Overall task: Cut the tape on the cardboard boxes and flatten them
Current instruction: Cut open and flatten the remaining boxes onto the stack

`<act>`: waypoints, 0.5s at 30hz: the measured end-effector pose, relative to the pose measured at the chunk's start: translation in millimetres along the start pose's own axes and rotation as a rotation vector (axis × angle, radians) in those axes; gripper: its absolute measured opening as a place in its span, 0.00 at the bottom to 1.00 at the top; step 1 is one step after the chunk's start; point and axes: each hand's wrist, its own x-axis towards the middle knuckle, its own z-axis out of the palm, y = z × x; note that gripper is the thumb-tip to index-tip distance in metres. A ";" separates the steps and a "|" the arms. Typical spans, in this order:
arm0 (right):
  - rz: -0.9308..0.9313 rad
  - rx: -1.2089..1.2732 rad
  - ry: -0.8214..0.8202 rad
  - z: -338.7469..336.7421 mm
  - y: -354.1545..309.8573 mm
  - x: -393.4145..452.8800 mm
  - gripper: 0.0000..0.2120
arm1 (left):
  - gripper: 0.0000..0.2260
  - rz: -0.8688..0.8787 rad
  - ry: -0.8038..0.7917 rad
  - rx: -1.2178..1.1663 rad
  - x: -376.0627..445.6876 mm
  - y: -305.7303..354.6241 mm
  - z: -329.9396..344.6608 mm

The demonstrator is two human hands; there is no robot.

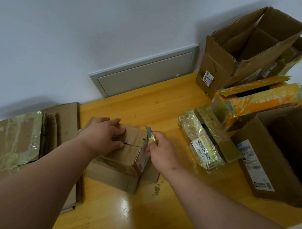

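A small brown cardboard box [121,161] stands on the yellow wooden table [163,102], its taped top seam partly slit open. My left hand [104,135] lies flat on the box top, fingers straight, thumb at the end of the slit. My right hand [161,150] grips a yellow-green utility knife [150,134] just past the box's right edge. Its blade points up and away, clear of the cardboard.
Flattened boxes [19,138] are stacked at the table's left edge. A tape-wrapped small box [205,136], an orange-taped box [256,102] and two open brown boxes [247,47] [283,157] crowd the right side. Cardboard crumbs [156,187] lie in front of the box.
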 end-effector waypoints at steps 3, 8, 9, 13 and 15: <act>0.009 0.014 0.011 1.4 -0.1 0.5 0.18 | 0.27 -0.022 0.032 -0.049 -0.7 -2.7 4.7; 0.005 0.021 0.000 4.8 2.8 1.4 0.15 | 0.35 -0.066 0.090 -0.130 0.2 -6.3 16.3; 0.001 0.021 0.001 5.6 3.7 0.8 0.15 | 0.36 -0.074 0.094 -0.120 0.6 -6.9 18.7; -0.006 0.083 0.010 3.9 9.4 -0.1 0.13 | 0.34 0.008 0.101 -0.086 1.4 -15.2 22.9; -0.011 0.112 0.010 1.6 11.2 -1.2 0.11 | 0.33 0.033 0.089 -0.056 1.2 -17.1 22.6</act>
